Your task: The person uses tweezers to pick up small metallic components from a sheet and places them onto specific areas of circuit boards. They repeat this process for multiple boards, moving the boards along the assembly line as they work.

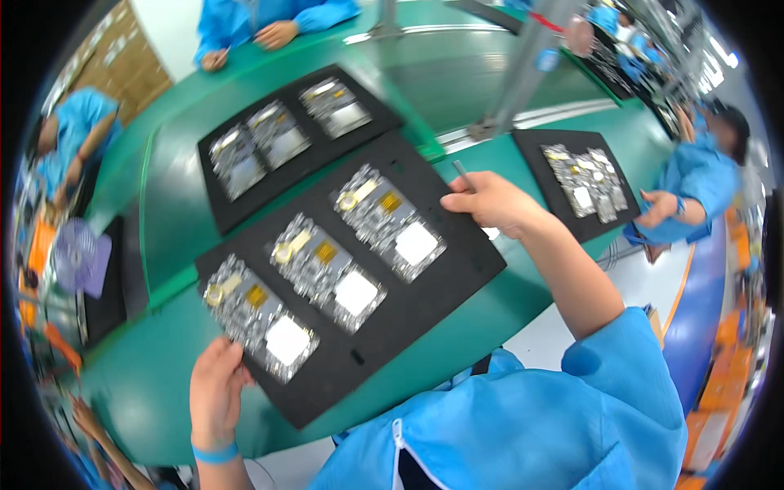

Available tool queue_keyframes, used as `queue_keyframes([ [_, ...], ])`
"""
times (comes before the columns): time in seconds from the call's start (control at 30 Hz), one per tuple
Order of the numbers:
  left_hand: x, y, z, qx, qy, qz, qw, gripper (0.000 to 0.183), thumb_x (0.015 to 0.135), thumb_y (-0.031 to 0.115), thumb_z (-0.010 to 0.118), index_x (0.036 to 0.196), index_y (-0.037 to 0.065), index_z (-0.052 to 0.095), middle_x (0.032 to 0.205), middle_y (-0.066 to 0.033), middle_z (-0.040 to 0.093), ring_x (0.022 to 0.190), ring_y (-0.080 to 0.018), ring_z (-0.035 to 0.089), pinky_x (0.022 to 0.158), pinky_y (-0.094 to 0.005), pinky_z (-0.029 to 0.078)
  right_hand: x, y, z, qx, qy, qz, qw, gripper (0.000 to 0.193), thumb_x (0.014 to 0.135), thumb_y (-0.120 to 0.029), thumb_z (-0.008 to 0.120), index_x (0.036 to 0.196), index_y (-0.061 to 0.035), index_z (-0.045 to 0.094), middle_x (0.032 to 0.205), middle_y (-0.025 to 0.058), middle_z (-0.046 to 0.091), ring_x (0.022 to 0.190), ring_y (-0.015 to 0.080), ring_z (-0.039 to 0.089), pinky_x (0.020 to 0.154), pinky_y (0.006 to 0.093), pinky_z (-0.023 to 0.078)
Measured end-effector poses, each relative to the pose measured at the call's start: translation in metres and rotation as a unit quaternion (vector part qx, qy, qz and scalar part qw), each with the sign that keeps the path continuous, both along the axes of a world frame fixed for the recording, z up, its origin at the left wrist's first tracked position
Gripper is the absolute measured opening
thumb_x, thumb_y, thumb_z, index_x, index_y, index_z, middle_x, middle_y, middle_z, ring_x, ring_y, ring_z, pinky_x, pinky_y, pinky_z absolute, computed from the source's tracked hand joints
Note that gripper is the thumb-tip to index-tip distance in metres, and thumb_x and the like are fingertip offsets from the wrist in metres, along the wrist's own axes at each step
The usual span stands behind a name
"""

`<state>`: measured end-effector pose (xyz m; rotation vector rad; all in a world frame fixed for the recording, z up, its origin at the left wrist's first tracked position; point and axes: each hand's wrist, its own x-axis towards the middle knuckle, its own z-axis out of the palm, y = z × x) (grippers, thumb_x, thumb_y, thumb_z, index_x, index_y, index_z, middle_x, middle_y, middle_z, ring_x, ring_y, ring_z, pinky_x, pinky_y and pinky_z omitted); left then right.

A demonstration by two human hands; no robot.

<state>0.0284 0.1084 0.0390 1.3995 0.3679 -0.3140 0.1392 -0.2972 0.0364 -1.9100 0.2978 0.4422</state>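
Observation:
A flat black tray point(322, 351) is held tilted between my two hands over the green bench. Three circuit boards lie on it in a row: the left board point(253, 306), the middle board point(327, 269) and the right board point(388, 224). Each bears a bright white square, a gold patch and a small round yellowish part. My left hand point(216, 388) is closed on the tray's lower left edge. At the upper right edge my right hand point(498, 204) grips the tray, and a slim grey tool point(463, 175) sticks up from its fingers.
Just beyond lies a second black tray point(318, 155) with three boards. To the right is another black tray point(535, 159) crowded with boards. A grey metal post point(523, 69) rises behind. A purple fan point(80, 257) stands at left. Co-workers in blue sit around the green bench point(155, 384).

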Motion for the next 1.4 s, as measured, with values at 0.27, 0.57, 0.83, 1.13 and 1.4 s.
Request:
queue_keyframes([
  [0.27, 0.022, -0.14, 0.056, -0.029, 0.06, -0.211, 0.975, 0.024, 0.091, 0.02, 0.058, 0.104, 0.001, 0.054, 0.088, -0.0074, 0.061, 0.063, -0.0141, 0.059, 0.053, -0.0253, 0.049, -0.063, -0.152, 0.045, -0.224, -0.068, -0.086, 0.968, 0.045, 0.078, -0.027, 0.072, 0.11, 0.0039, 0.061, 0.096, 0.0113, 0.065, 0.083, 0.0181, 0.06, 0.071, 0.0297, 0.046],
  [0.57, 0.108, -0.412, -0.054, -0.201, -0.029, -0.352, 0.914, 0.036, 0.093, 0.015, 0.054, 0.12, -0.006, 0.043, 0.115, -0.0145, 0.051, 0.093, -0.0192, 0.06, 0.079, -0.0303, 0.053, -0.034, -0.396, -0.005, -0.585, -0.206, -0.195, 0.76, 0.025, 0.08, -0.021, 0.064, 0.096, -0.0025, 0.061, 0.092, 0.0213, 0.065, 0.09, 0.0389, 0.062, 0.077, 0.0449, 0.047],
  [0.83, 0.135, -0.304, -0.03, 0.358, -0.468, -0.239, 0.772, 0.034, 0.077, 0.016, 0.064, 0.107, 0.0, 0.061, 0.102, -0.0197, 0.063, 0.093, -0.0298, 0.062, 0.08, -0.0398, 0.051, -0.014, -0.45, -0.042, -0.656, -0.244, -0.243, 0.672, 0.018, 0.085, -0.013, 0.053, 0.099, -0.0038, 0.059, 0.097, 0.02, 0.062, 0.091, 0.039, 0.059, 0.075, 0.0473, 0.047],
  [1.13, 0.208, -0.092, -0.021, 0.782, -0.347, -0.294, 0.427, 0.007, 0.073, 0.001, 0.057, 0.075, -0.001, 0.063, 0.076, -0.0191, 0.065, 0.073, -0.0342, 0.066, 0.063, -0.042, 0.054, -0.06, -0.124, 0.017, -0.297, -0.301, 0.108, 0.9, 0.03, 0.078, -0.013, 0.071, 0.104, -0.002, 0.062, 0.103, 0.0125, 0.064, 0.087, 0.025, 0.065, 0.073, 0.0322, 0.051],
  [1.4, 0.121, -0.087, -0.022, 0.754, -0.47, -0.274, 0.369, 0.005, 0.072, 0.006, 0.055, 0.077, 0.003, 0.055, 0.081, -0.0112, 0.064, 0.071, -0.0243, 0.064, 0.055, -0.0343, 0.052, -0.07, -0.079, -0.034, -0.348, -0.443, 0.17, 0.808, 0.027, 0.081, -0.025, 0.068, 0.097, -0.0038, 0.062, 0.093, 0.0104, 0.062, 0.072, 0.028, 0.064, 0.063, 0.0375, 0.051],
])
